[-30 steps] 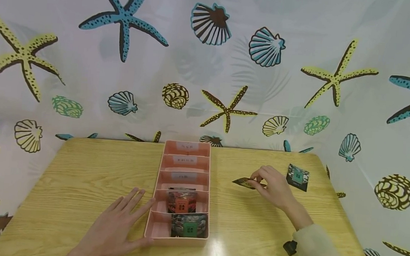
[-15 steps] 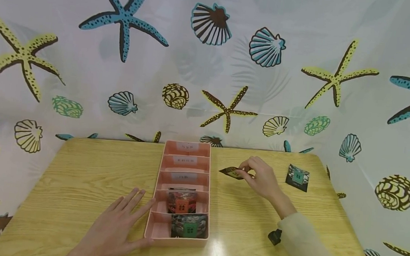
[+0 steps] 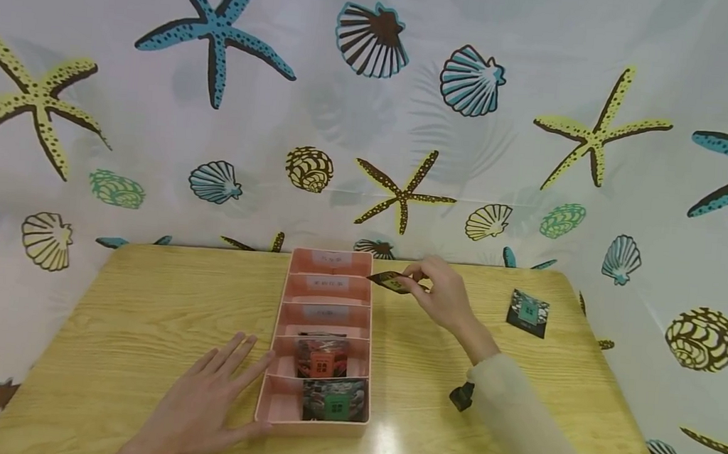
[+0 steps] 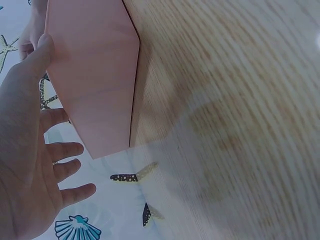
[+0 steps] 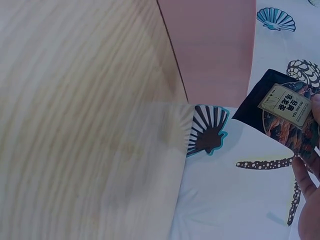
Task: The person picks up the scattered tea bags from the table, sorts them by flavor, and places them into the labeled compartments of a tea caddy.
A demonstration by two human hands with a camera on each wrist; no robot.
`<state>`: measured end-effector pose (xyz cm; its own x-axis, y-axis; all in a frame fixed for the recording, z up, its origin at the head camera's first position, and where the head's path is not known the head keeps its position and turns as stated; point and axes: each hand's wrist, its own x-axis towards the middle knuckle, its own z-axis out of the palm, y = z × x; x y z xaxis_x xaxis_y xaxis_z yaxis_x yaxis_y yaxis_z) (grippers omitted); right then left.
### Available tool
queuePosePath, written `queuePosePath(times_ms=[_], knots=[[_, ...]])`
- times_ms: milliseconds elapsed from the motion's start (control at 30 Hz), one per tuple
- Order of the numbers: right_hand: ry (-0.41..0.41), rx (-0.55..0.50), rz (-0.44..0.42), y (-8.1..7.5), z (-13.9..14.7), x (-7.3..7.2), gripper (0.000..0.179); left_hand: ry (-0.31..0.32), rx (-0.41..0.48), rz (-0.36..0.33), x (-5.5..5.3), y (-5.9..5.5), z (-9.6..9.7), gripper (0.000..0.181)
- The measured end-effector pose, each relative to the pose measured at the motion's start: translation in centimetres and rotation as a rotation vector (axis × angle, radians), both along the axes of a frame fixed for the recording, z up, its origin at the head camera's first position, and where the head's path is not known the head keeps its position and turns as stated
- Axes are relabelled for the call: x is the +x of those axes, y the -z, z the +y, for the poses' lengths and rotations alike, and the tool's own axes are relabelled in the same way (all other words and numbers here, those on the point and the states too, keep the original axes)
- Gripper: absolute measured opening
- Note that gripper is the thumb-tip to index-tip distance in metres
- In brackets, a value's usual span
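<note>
My right hand pinches a dark tea sachet by one end. Its other tip overlaps the right rim of a pink divided box, near the back compartments. In the right wrist view a gold label on the sachet reads "Oolong Tea". My left hand lies at the near left of the box, fingers spread, with thumb and index finger touching its side. A red-labelled sachet and a green-labelled sachet stand in the two nearest compartments. White labels mark the three back ones.
Another sachet with a teal label lies flat at the right rear of the wooden table. A curtain printed with starfish and shells hangs behind and beside the table. A black wrist device sits under the right sleeve.
My right hand has carried the oolong sachet leftward and toward the back, from the table's right part to the box's rim. My left hand stays at the box.
</note>
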<state>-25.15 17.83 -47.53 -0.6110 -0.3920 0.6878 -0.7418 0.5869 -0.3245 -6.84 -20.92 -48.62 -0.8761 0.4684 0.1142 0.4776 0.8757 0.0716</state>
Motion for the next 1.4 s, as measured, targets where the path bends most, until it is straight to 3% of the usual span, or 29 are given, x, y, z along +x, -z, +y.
queuePosePath(times_ms=[533,833,1133,1400], knots=[[-0.055,0.018,0.061,-2.2,-3.3,-2.9,0.015,0.001,-0.006,-0.005,0.0,0.1,0.0,0.093],[-0.079,0.094,0.028,-3.0,-5.4,-3.7,0.013,-0.001,-0.001,-0.012,-0.1,0.1,0.0,0.094],[-0.085,0.17,-0.029,-2.2,-7.1,-4.2,0.012,-0.01,0.012,-0.044,0.0,0.0,0.0,0.092],[-0.078,0.279,-0.002,-0.8,-8.2,-4.6,0.015,-0.018,0.016,-0.063,-0.1,-0.1,0.0,0.091]])
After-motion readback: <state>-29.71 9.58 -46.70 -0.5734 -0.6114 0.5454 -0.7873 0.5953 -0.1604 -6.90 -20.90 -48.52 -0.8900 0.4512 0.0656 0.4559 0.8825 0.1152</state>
